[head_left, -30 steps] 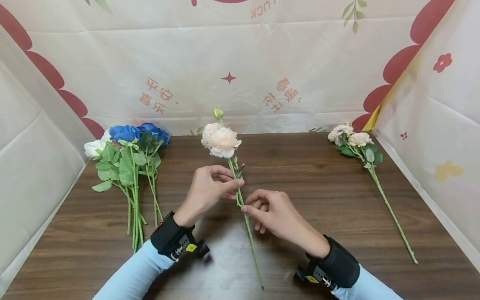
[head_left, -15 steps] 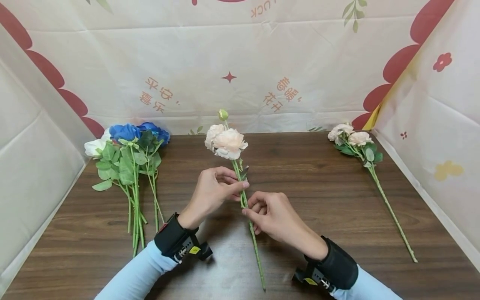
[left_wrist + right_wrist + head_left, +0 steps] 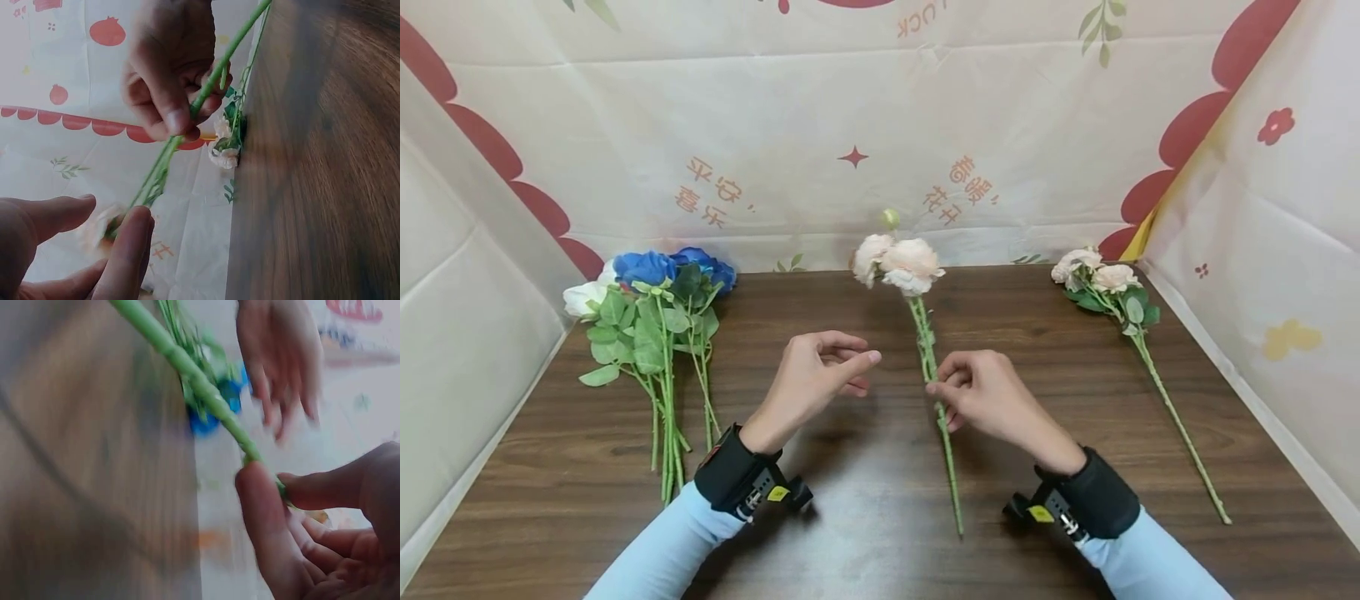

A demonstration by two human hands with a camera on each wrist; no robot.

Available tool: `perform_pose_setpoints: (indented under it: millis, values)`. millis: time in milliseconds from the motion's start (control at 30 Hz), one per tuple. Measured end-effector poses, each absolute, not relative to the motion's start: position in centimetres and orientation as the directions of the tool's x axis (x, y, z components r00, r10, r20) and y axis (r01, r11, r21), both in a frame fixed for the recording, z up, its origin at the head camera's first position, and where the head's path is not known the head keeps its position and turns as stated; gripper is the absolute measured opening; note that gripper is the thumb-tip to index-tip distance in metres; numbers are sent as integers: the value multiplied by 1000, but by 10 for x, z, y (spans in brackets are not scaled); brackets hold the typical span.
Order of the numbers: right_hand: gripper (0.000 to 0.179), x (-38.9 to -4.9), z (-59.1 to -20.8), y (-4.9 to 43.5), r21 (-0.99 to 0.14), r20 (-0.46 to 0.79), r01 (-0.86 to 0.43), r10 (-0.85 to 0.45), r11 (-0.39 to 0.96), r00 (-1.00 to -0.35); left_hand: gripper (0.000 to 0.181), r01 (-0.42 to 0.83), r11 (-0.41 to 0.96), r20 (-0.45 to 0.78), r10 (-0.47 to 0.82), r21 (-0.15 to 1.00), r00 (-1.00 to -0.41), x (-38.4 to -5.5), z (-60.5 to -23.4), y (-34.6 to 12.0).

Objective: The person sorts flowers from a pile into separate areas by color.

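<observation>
Head view: the right hand (image 3: 981, 390) is pinching a pale flower (image 3: 912, 265) by its stem (image 3: 952, 475); the left hand (image 3: 812, 377) is hovering nearby above the surface (image 3: 865, 525), fingers (image 3: 841, 340) released.

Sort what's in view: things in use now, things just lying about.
In use:
pale flower
right hand, pinching its stem
left hand, apart from it

Apparently just lying about:
blue and white bunch, far left
second pale flower, far right

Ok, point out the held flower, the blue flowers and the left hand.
Held flower (image 3: 912, 260), head view, on a pale bloom.
Blue flowers (image 3: 646, 268), head view, on one bloom.
Left hand (image 3: 808, 375), head view, mid-hand.
</observation>
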State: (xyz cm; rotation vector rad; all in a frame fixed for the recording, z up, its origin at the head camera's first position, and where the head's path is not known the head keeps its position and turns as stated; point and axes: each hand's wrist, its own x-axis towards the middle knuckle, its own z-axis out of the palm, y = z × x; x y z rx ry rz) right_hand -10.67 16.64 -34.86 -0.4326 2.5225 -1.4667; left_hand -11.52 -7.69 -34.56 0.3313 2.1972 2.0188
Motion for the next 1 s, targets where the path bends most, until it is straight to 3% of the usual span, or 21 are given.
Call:
perform_pose_setpoints:
  millis: [400, 1000]
  values:
    - [25, -153, -353, 255, -816, -176, -4, -256, 578, -950, 37, 59, 136, 22, 261, 989, -965, -116, -350, -82]
    - [23, -158, -350, 336, -736, -364, 127, -230, 665, -903, 27, 75, 143, 31, 288, 987, -957, -121, -353, -79]
